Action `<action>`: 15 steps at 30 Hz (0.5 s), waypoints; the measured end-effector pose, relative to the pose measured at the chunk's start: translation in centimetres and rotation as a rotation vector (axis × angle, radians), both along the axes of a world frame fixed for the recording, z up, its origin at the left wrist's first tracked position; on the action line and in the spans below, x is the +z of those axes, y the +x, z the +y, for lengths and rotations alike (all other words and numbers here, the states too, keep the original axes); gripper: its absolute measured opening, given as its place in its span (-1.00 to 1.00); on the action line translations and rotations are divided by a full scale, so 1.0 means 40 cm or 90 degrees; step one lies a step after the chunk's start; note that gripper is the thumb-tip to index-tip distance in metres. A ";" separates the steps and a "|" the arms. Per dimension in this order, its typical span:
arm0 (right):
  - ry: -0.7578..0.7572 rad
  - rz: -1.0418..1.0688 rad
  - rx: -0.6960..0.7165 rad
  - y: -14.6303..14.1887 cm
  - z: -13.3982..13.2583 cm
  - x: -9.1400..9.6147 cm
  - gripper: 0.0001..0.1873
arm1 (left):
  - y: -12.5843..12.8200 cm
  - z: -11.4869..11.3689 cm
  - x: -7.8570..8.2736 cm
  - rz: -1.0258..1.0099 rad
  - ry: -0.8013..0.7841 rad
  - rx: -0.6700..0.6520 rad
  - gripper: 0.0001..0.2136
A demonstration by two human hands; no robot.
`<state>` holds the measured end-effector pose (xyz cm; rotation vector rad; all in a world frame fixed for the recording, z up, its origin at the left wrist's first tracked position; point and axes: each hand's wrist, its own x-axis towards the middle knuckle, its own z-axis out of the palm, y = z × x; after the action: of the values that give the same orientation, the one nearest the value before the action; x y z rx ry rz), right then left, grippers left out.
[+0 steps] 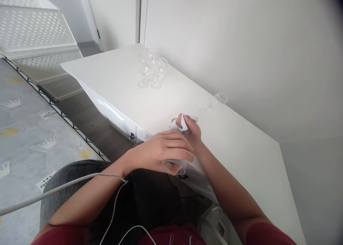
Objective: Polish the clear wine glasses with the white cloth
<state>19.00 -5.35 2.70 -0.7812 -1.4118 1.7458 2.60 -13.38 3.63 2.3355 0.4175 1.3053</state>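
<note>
My left hand (164,150) is wrapped round the bowl of a clear stemmed glass (175,167), whose open rim points down toward me. Just beyond it, my right hand (194,130) is closed on a white cloth (184,123), bunched between thumb and fingers. The cloth is at the far end of the glass; my fingers hide the stem and foot. Both hands are above the near edge of the white table (241,159).
Several clear stemmed glasses (155,71) stand grouped toward the table's far end. Another glass (221,98) appears to lie on its side by the wall. A white cable (66,182) crosses my left forearm. Left is a patterned grey mattress (24,130).
</note>
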 end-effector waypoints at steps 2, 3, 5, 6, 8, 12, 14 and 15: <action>0.036 0.030 -0.058 -0.002 -0.003 -0.004 -0.47 | 0.017 -0.004 -0.005 -0.089 -0.016 0.057 -0.61; 0.054 0.042 -0.077 -0.005 -0.005 -0.009 -0.47 | 0.026 -0.008 -0.004 -0.138 -0.044 0.080 -0.61; 0.101 0.056 -0.121 -0.011 -0.011 -0.020 -0.47 | 0.040 -0.018 0.000 -0.248 -0.140 0.115 -0.59; 0.134 0.061 -0.152 -0.014 -0.015 -0.026 -0.49 | 0.044 -0.023 0.003 -0.315 -0.202 0.132 -0.60; 0.203 0.076 -0.216 -0.022 -0.022 -0.035 -0.54 | 0.047 -0.028 0.007 -0.457 -0.339 0.168 -0.67; 0.158 0.101 -0.191 -0.024 -0.016 -0.031 -0.53 | 0.025 -0.015 0.009 -0.507 -0.370 0.135 -0.64; 0.027 0.061 -0.069 -0.019 -0.003 -0.022 -0.52 | 0.001 -0.003 0.012 -0.333 -0.270 0.044 -0.60; -0.042 0.025 0.010 -0.016 0.004 -0.018 -0.53 | -0.012 0.002 0.014 -0.228 -0.233 -0.011 -0.60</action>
<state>18.36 -5.20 1.97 -0.7682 -1.3438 1.8173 2.13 -13.31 4.19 1.7618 0.4706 1.4620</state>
